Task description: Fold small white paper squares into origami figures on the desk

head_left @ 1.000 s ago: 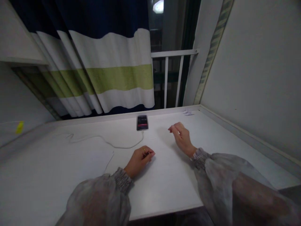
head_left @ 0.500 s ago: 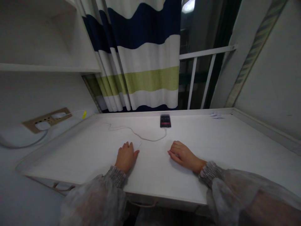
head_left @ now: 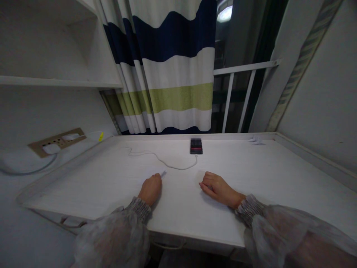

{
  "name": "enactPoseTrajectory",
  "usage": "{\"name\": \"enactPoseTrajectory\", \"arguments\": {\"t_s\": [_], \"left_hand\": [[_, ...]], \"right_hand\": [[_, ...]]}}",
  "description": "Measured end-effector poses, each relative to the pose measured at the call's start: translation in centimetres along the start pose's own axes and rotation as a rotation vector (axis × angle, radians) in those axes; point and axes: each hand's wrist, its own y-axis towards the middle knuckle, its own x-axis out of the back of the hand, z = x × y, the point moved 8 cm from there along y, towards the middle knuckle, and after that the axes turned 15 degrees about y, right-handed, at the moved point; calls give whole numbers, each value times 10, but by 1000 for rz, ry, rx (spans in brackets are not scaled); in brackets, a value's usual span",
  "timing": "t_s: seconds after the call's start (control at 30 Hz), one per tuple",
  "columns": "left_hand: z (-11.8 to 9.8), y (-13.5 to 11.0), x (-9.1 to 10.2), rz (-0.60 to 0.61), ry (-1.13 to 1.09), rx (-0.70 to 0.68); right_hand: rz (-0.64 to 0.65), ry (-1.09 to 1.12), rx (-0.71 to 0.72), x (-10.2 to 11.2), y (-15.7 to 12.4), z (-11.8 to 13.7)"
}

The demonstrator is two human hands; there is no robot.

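Note:
My left hand (head_left: 151, 189) is closed near the middle of the white desktop (head_left: 181, 204). From its fingers a small pale strip, which looks like paper (head_left: 163, 174), sticks out toward the upper right. The rest of that strip is hidden by the hand. Across from it, my right hand (head_left: 219, 188) rests on its side on the desk with the fingers curled in. Whatever they may hold is hidden. Beyond both hands lies a phone (head_left: 196, 146), its screen blurred, with a white charging cable (head_left: 178, 168) plugged into its near end.
Crumpled white paper bits (head_left: 256, 141) lie at the back right of the desk. Plugs sit in a socket strip (head_left: 57, 142) on the left wall. A shelf (head_left: 61, 82) overhangs that side. Behind the desk hang a striped curtain (head_left: 178, 96) and a white window rail (head_left: 245, 68).
My left hand has closed from lying flat with its fingers spread, and a pale strip now pokes out of it. My right hand stays put. The view has tilted slightly up.

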Motion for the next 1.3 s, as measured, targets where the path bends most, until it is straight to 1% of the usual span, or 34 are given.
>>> {"name": "enactPoseTrajectory", "arguments": {"t_s": [0.23,0.3,0.37,0.47,0.53,0.6,0.67,0.7,0.77,0.8,0.83,0.87,0.93,1.03,1.13,1.23,1.3], "left_hand": [[12,2,3,2,-22,66],[16,1,8,-12,-24,90],[21,0,17,-53,-41,116],[28,-3,38,-150,-77,173],[29,-5,56,-250,-165,195],[24,-6,71,-342,-330,186],[14,-3,79,-370,-565,164],[6,1,79,-346,-720,143],[-15,12,72,-235,-1083,107],[-27,18,69,-182,-1264,97],[-40,24,66,-137,-1437,83],[-54,30,64,-86,-1591,62],[-77,40,62,-12,-1796,60],[-107,51,60,108,-1944,60],[-129,59,58,167,-2012,24],[-140,64,48,178,-2046,14],[-144,66,39,176,-2066,8]], "right_hand": [[-2,24,-3,-1,0,-1],[4,23,-8,-1,-1,-1],[6,25,-12,-2,-1,-1],[-15,50,-18,1,-1,-2],[-62,88,-49,6,-1,-6],[-131,148,-121,13,-2,-13],[-214,235,-235,20,-4,-24],[-266,297,-308,23,-6,-32],[-390,483,-451,28,-12,-47],[-457,616,-509,29,-15,-54],[-515,769,-535,29,-17,-59],[-542,925,-543,28,-18,-62],[-554,1193,-535,27,-17,-64],[-587,1288,-538,37,-20,-68],[-629,1290,-611,45,-30,-80],[-606,1291,-679,43,-37,-91],[-600,1306,-706,39,-42,-96]]}}
